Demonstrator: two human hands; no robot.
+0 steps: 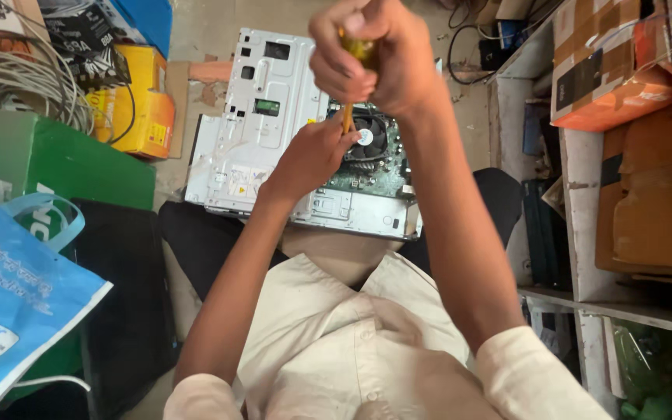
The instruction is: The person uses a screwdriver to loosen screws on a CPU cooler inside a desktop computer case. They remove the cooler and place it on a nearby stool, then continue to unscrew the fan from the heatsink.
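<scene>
An opened desktop computer case (274, 132) was seen from above, laid across the lap of a seated person in a cream shirt, above a floor crowded with boxes. A screwdriver (351, 78) with a yellow handle and an orange shank was held upright over the case. The right hand (379, 54) was clenched tightly around the handle at the top, while the left hand (313, 152) was closed around the lower shank, steadying it just beside the black cooling fan (369, 138). The tip itself was hidden by the left hand, so the exact screw being worked could not be told. As for progress, the side panel was already off, since the green motherboard (375, 175) and the fan were exposed, and the silver drive cage (262, 101) was seen in place on the left half of the case. The fan was still seated on the board, so the work on it was judged to be under way and not finished; no loosened screws or removed parts could be made out. To the left of the case, a yellow cardboard box (145, 101), a bundle of grey cables (25, 85), a green box (48, 159) and a blue carrier bag (9, 288) were seen. To the right, a white shelf unit (585, 194) was stacked with orange and brown cartons.
</scene>
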